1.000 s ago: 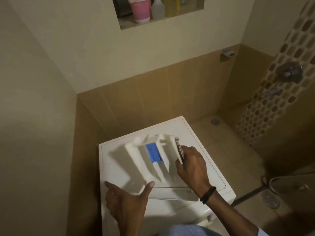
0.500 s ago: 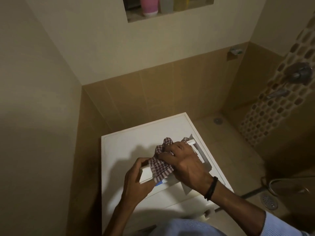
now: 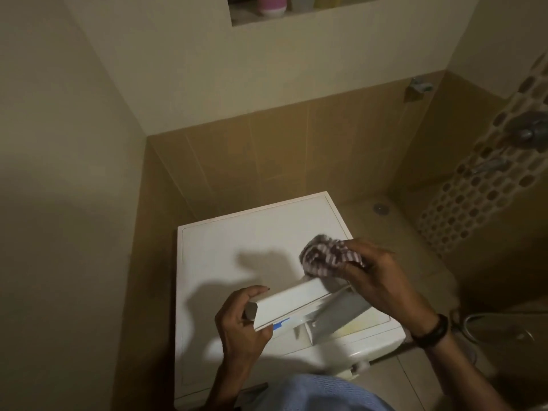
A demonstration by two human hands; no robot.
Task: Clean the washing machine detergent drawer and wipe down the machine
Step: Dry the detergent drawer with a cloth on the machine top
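The white detergent drawer is held above the top of the white washing machine, its front panel turned up and a strip of blue showing underneath. My left hand grips the drawer's left end. My right hand holds a bunched checked cloth at the drawer's right end, near the far edge. The drawer's compartments are mostly hidden from view.
The machine stands in a tiled corner, with walls close behind and to the left. A wall niche above holds a pink cup and bottles. Shower taps sit on the right wall, with a floor drain below.
The drawer went from lying open side up to being held by both hands with its front up. The cloth moved from over its middle to the right end.
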